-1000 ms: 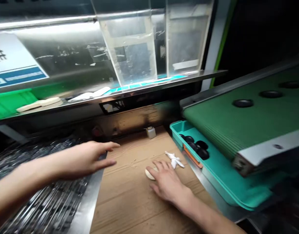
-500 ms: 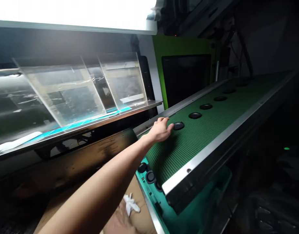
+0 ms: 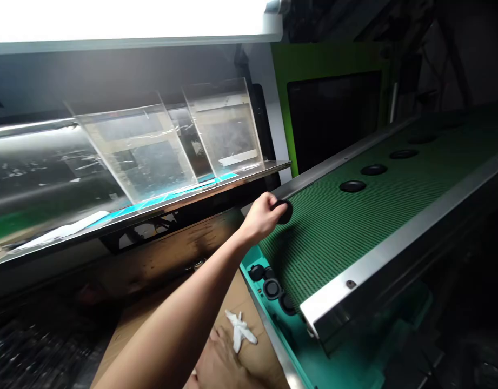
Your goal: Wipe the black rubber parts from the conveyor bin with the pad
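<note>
My left hand (image 3: 263,218) is closed on the rim of a round black cap-like part (image 3: 285,211), held tilted above the near end of a green ribbed conveyor belt (image 3: 333,243). Partly hidden under my left forearm, my right hand (image 3: 224,359) seems to lie flat on brown cardboard (image 3: 265,356), with nothing visible in it. A crumpled white cloth-like piece (image 3: 241,330) lies just beyond it. More black round parts rest farther up the belt, the nearest one (image 3: 352,186) flat. Below the belt's end, a teal bin (image 3: 299,373) holds several similar parts (image 3: 272,289).
A metal rail (image 3: 366,270) edges the belt's near side. To the left runs a machine ledge (image 3: 151,208) with clear panels (image 3: 228,124) standing on it. Behind the belt is a green machine frame (image 3: 281,86) with a dark screen (image 3: 333,119).
My left hand has closed on the nearest black part and lifted it off the belt, tilting it. The view has shifted, so the scene appears displaced.
</note>
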The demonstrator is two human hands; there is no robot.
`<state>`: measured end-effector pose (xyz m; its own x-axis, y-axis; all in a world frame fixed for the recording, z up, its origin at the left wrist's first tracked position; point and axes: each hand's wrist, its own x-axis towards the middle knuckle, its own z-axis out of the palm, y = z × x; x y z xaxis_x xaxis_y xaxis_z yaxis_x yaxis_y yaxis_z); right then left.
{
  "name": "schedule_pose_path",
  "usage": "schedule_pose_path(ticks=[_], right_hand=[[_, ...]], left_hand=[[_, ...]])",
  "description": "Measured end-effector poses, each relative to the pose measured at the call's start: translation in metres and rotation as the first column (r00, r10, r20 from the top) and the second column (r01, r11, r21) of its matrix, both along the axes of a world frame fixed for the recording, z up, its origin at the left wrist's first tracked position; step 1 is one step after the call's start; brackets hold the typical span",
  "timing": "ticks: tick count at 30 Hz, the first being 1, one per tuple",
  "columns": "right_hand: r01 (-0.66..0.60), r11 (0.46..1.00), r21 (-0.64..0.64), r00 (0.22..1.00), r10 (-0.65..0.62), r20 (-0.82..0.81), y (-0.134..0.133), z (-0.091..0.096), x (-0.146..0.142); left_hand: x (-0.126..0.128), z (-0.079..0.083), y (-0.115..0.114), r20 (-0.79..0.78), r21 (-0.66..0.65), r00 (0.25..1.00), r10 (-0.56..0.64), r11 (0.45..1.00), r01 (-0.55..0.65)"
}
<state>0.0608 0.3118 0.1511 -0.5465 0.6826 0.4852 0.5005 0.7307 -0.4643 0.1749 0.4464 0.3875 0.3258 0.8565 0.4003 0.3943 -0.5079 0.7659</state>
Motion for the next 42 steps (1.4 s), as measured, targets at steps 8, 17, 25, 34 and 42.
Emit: schedule_pose_path(ticks=[8, 17, 25, 34, 42], right_hand=[[0.235, 0.970, -0.063, 0.951, -0.243, -0.189, 0.006, 0.019, 0.011], [0.144, 0.986, -0.079, 0.971, -0.156, -0.182, -0.023, 0.022, -0.046], [0.177, 0.980, 0.088, 0.984, -0.173, -0.050, -0.024, 0.012, -0.057], [0.231, 0.970, 0.069, 0.973, -0.229, -0.039, -0.019, 0.012, -0.056], [0.174, 0.980, 0.094, 0.985, -0.174, -0.006, -0.019, 0.011, -0.054]], left_hand=[[-0.253, -0.135, -0.136, 0.665, -0.487, 0.527, 0.530, 0.842, -0.233], [-0.264, -0.222, -0.169, 0.828, -0.548, 0.003, 0.560, 0.809, 0.212], [-0.270, -0.226, -0.175, 0.878, -0.402, -0.077, 0.473, 0.814, 0.419], [-0.269, -0.232, -0.164, 0.865, -0.419, -0.074, 0.495, 0.797, 0.434], [-0.268, -0.229, -0.164, 0.852, -0.451, -0.061, 0.519, 0.790, 0.415]])
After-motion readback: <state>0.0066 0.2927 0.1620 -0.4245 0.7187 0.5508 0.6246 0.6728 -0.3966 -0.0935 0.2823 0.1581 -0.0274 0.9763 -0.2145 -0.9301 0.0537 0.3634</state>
